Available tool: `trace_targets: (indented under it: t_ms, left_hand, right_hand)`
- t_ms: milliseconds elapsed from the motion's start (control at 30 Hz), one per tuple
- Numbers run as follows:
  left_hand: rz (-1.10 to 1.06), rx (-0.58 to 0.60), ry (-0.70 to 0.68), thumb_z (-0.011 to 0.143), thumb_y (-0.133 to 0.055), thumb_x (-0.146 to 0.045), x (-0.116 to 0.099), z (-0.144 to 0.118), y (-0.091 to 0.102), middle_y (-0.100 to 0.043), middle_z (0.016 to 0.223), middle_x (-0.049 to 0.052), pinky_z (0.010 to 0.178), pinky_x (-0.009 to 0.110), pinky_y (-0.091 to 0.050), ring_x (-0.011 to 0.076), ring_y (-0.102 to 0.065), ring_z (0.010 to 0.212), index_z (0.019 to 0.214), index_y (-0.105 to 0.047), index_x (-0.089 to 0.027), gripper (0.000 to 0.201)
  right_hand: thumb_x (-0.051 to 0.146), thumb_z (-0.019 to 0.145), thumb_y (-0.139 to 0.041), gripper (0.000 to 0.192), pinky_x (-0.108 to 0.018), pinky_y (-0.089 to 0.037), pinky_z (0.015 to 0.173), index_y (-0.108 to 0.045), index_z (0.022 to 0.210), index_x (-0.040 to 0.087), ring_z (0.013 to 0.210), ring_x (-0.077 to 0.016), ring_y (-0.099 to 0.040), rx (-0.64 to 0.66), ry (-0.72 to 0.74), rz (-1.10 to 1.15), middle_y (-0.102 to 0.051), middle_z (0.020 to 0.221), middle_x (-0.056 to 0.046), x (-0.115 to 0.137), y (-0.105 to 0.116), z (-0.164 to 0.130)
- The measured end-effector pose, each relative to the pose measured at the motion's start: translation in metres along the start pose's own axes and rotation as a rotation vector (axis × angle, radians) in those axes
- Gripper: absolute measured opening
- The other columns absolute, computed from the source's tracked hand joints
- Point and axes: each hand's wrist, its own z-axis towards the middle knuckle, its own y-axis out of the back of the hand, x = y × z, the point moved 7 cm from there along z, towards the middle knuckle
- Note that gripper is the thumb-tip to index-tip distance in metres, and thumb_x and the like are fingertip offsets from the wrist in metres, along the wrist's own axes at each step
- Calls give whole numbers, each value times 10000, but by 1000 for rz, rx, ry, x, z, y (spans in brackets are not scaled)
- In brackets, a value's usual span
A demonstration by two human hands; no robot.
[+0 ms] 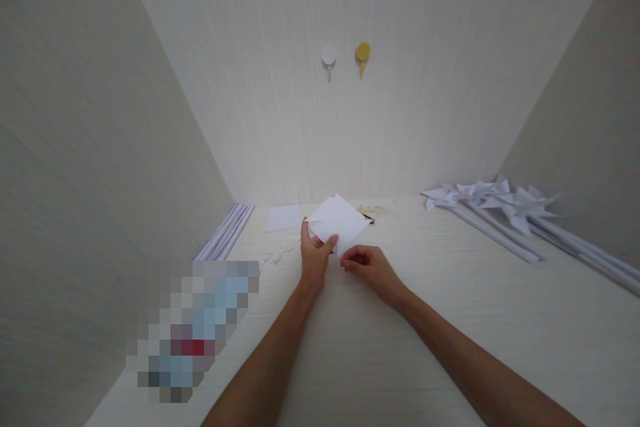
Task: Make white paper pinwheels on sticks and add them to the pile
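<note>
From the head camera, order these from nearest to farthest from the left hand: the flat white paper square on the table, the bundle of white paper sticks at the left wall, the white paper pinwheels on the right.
1. Flat white paper square, just beyond the left hand.
2. Bundle of white paper sticks, along the left wall.
3. White paper pinwheels, far right.

text: none legible | white paper [338, 220]: seemingly blank; blurred patch: unreadable
</note>
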Motion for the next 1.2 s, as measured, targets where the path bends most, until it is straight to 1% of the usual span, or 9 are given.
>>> trace_targets:
  t_ms: [100,200,367,533,600,700,800,967,1200]
  left_hand:
    - [-4,17,16,531,-711,-198,2,2,2,-656,874,71,546,200,-449,136,-602,681,1324,-173,-180,959]
    - [30,129,90,521,-722,-197,8,0,-6,-654,894,85,551,210,-461,138,-603,670,1325,-181,-183,969]
    - [91,302,181,483,-735,-152,16,-10,-20,-637,923,96,504,264,-489,150,-601,597,1335,-137,-211,1042]
    - [-3,25,56,519,-715,-117,2,-1,-1,-612,859,52,502,194,-461,92,-574,561,1310,-177,-212,961]
    - [-133,-62,82,555,-699,-130,3,-1,4,-603,887,54,541,182,-461,90,-583,632,1268,-247,-219,849]
    - [-272,36,169,568,-695,-167,10,-6,-11,-610,893,53,609,210,-473,105,-589,698,1133,-415,-188,631]
    - [-215,175,170,538,-708,-182,11,-13,-27,-635,845,39,623,236,-469,124,-594,695,1022,-514,-164,521]
    - [-171,100,70,505,-705,-149,7,-12,-21,-663,845,46,672,261,-458,140,-606,729,1014,-540,-152,535]
    - [-179,59,61,485,-701,-132,6,-8,-15,-670,850,54,687,276,-464,153,-607,741,1011,-553,-139,547]
  right_hand:
    - [246,497,-669,117,-241,-400,552,-592,559,184,560,-113,-528,-155,-23,245,-600,564,13,-5,18,5]
    - [382,589,-603,181,-263,-427,552,-566,585,204,586,-134,-545,-274,-65,526,-611,612,-2,-10,35,10]
    - [286,506,-700,180,-231,-425,512,-545,519,195,520,-104,-493,-418,17,595,-561,532,27,-8,52,11]
    - [227,473,-728,194,-210,-415,463,-555,546,178,487,-80,-488,-337,-21,518,-554,523,35,-10,42,9]
    - [225,472,-736,193,-207,-420,463,-573,560,170,493,-77,-499,-295,-47,504,-574,542,26,-10,36,9]
    - [239,450,-754,207,-203,-441,495,-607,569,156,517,-73,-522,-252,-53,481,-603,580,15,-9,29,7]
    - [255,428,-766,224,-210,-457,518,-613,555,151,521,-76,-535,-243,-41,425,-605,561,18,-8,25,5]
    - [272,444,-760,255,-257,-483,570,-617,619,154,533,-98,-566,-209,-19,325,-626,569,13,-8,21,4]
    - [216,441,-753,284,-243,-455,562,-594,670,160,508,-83,-546,-192,18,283,-612,550,37,-7,20,5]
